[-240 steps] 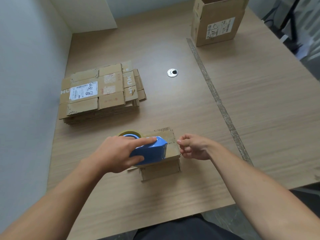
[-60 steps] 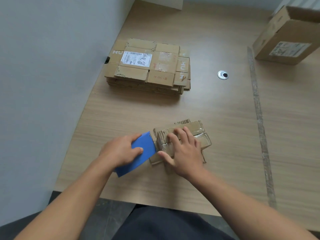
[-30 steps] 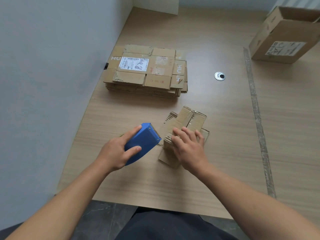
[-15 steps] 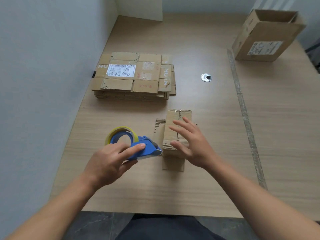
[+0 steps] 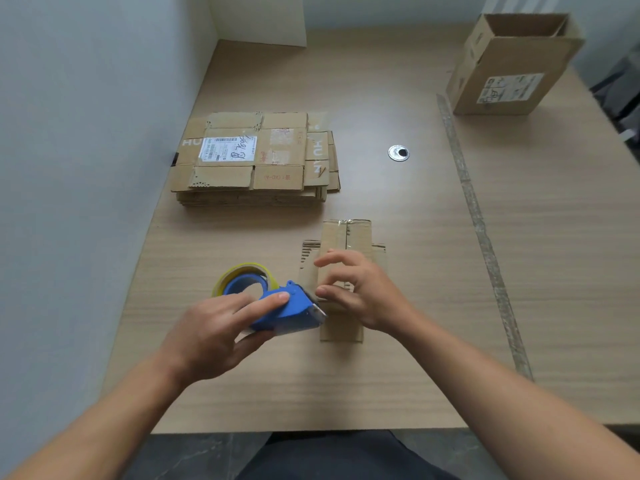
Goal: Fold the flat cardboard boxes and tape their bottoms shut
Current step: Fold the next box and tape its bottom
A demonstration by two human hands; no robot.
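Observation:
A small folded cardboard box [image 5: 346, 237] stands on the table [image 5: 398, 386] in front of me, clear tape along its top seam. My left hand [image 5: 214, 334] grips a blue tape dispenser [image 5: 287, 311] with a yellowish tape roll [image 5: 242, 277], its cutter end against the box's left side. My right hand [image 5: 363, 292] rests over the near half of the box, fingers loosely bent, thumb tip beside the cutter. I cannot tell whether it pinches any tape. A stack of flat cardboard boxes [image 5: 256, 157] lies at the back left.
A large open carton [image 5: 512, 74] stands at the back right. A round metal grommet [image 5: 398, 153] sits in the table, and a strip of old tape [image 5: 481, 233] runs front to back on the right. A wall borders the table's left side.
The dispenser in my left hand has moved right, up against the box. My right hand's fingers have bent and drawn toward the cutter. The box has not shifted.

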